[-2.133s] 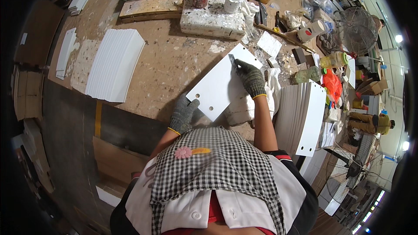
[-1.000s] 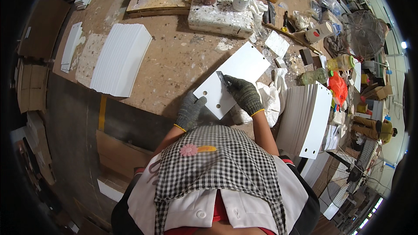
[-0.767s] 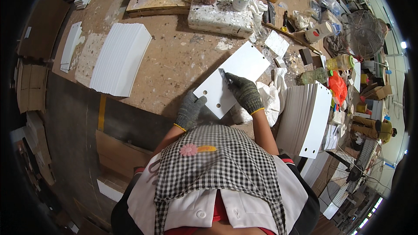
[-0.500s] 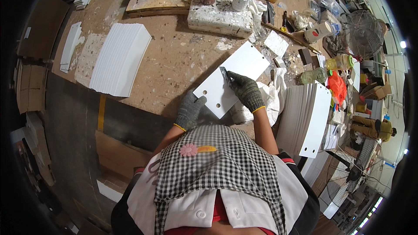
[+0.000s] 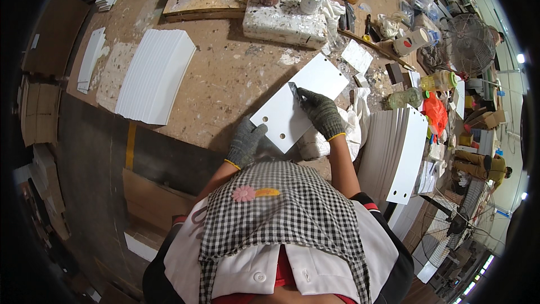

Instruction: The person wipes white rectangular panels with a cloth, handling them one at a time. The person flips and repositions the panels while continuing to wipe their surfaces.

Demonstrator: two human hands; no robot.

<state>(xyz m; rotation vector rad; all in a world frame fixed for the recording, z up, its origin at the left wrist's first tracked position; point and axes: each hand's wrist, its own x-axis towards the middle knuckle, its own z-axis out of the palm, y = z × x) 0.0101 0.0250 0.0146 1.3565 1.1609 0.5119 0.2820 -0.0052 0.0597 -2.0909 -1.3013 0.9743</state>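
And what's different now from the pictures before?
The gloved right hand slid its flat blade down the white panel toward the two bigger holes, then partway back up. The gloved left hand stayed holding the panel's near edge. Nothing was let go.

We note the white board (image 5: 323, 78): smooth, faintly satin. Slim grey blade (image 5: 293, 88): metal-looking. Left hand (image 5: 246, 141) and right hand (image 5: 320, 114) gloved in knitted cloth, matt. Surface (image 5: 216, 73): wood-like, roughened by dried splatter. Speckled block (image 5: 281, 25): crusted, matt. Apron (image 5: 281, 208): woven cloth. Red bag (image 5: 435, 114): plastic, crinkled, glossy. Green-lidded jar (image 5: 405, 99): clear, shiny; glass or plastic, we cannot tell.
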